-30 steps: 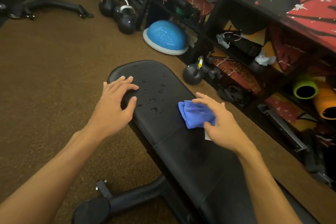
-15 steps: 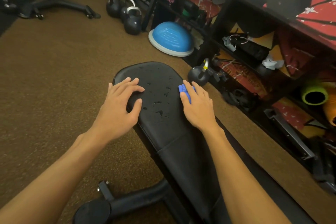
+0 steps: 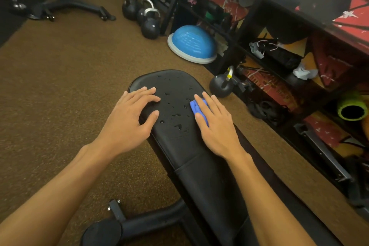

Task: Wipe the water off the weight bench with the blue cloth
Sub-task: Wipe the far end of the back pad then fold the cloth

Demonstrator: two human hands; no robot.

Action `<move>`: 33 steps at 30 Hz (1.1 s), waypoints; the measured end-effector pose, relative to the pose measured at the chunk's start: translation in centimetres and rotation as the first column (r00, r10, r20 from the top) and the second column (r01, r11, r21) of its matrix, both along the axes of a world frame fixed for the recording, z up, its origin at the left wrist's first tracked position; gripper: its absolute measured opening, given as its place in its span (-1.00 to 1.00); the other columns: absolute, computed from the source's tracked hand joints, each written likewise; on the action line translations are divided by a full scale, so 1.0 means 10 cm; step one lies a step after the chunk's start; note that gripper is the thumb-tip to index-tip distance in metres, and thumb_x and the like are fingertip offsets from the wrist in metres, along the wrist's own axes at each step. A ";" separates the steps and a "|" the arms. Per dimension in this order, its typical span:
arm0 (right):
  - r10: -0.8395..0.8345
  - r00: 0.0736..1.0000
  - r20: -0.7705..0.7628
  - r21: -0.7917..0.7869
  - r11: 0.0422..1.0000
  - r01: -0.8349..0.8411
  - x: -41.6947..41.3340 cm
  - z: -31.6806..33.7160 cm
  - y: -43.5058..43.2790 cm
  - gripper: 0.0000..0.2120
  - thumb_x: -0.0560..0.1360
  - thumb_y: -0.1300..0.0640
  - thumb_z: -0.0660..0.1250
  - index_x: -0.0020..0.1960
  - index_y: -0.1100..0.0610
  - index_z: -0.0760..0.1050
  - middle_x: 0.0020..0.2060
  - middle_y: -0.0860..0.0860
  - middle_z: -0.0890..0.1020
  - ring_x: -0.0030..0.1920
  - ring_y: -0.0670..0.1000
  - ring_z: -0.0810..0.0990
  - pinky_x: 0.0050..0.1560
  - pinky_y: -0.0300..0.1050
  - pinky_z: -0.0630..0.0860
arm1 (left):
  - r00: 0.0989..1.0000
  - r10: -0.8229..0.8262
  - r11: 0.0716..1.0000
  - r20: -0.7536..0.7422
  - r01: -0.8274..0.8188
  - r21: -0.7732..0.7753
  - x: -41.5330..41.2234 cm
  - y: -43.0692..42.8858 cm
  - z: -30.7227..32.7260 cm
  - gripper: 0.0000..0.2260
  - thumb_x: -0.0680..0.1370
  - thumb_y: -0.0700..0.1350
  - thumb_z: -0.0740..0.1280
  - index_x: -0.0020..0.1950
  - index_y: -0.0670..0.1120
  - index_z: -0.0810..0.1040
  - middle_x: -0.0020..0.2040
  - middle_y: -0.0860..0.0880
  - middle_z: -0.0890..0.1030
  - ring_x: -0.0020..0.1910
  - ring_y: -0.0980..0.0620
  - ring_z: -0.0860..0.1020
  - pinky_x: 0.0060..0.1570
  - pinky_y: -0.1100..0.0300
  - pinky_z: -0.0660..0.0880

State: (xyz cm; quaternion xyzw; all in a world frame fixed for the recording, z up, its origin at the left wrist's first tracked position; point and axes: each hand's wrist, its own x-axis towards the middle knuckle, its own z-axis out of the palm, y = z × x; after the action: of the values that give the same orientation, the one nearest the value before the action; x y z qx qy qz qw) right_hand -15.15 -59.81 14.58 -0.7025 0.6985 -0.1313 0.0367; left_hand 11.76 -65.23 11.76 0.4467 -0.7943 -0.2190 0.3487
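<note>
A black padded weight bench (image 3: 175,140) runs from the lower right up to the middle of the view. Water drops (image 3: 176,118) dot its far end between my hands. My right hand (image 3: 216,126) lies flat with straight fingers on the blue cloth (image 3: 195,107), pressing it onto the pad's right side; only the cloth's left edge shows from under the fingers. My left hand (image 3: 131,119) rests with spread fingers on the pad's left edge, holding nothing.
Brown carpet (image 3: 69,86) surrounds the bench. A black kettlebell (image 3: 221,86) and a blue balance dome (image 3: 192,44) lie just beyond the bench end. Further kettlebells (image 3: 149,20) and dumbbells stand at the back. A cluttered black shelf unit (image 3: 279,62) lines the right. The bench foot (image 3: 111,229) sits bottom centre.
My right hand carried the blue cloth forward and left along the pad, flattened onto it, and now presses it beside the water drops. My left hand stayed on the pad's left edge.
</note>
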 end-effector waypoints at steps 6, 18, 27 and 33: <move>-0.230 0.972 0.055 0.047 0.973 0.228 -0.02 0.04 -0.26 -0.47 0.77 -0.19 -0.03 0.71 -0.22 0.03 0.72 -0.08 0.08 0.71 0.03 0.03 0.66 0.13 0.04 | 0.998 0.022 0.999 0.064 -0.019 -0.041 0.06 0.00 0.00 -0.52 0.69 0.24 0.14 0.56 0.10 0.44 0.67 0.13 0.26 0.68 0.19 0.07 0.67 -0.09 0.12; -0.209 0.977 0.054 0.025 0.978 0.208 0.01 0.06 -0.28 -0.49 0.76 -0.21 -0.01 0.70 -0.28 0.04 0.71 -0.05 0.13 0.70 0.06 0.07 0.67 0.17 0.03 | 0.998 0.066 0.997 0.022 -0.066 0.030 0.02 -0.06 0.04 -0.56 0.67 0.17 0.28 0.54 0.14 0.48 0.66 0.19 0.28 0.66 0.27 0.05 0.66 -0.04 0.10; -0.187 0.980 0.063 0.026 0.982 0.186 -0.10 0.03 -0.09 -0.50 0.75 -0.24 0.00 0.68 -0.31 0.08 0.71 -0.14 0.12 0.71 0.00 0.02 0.64 0.09 0.03 | 0.999 0.034 0.998 0.028 -0.035 0.049 0.11 -0.09 0.08 -0.56 0.70 0.11 0.22 0.58 0.06 0.45 0.65 0.18 0.30 0.67 0.24 0.08 0.66 0.05 0.08; 0.033 0.999 0.022 0.005 0.999 -0.033 0.20 0.06 -0.20 -0.52 0.77 -0.20 0.00 0.68 -0.33 0.08 0.71 -0.18 0.07 0.71 -0.07 -0.10 0.66 0.08 -0.09 | 0.995 0.065 0.997 0.071 -0.067 0.026 0.10 -0.04 0.09 -0.55 0.71 0.10 0.22 0.59 0.04 0.44 0.68 0.11 0.26 0.68 0.19 0.05 0.62 0.12 0.04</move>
State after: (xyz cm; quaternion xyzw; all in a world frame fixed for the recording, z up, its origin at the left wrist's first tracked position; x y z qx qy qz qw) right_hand -13.12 -61.85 15.16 -0.7124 0.6867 -0.1362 0.0485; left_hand 12.78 -65.66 12.70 0.4851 -0.7876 -0.2027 0.3214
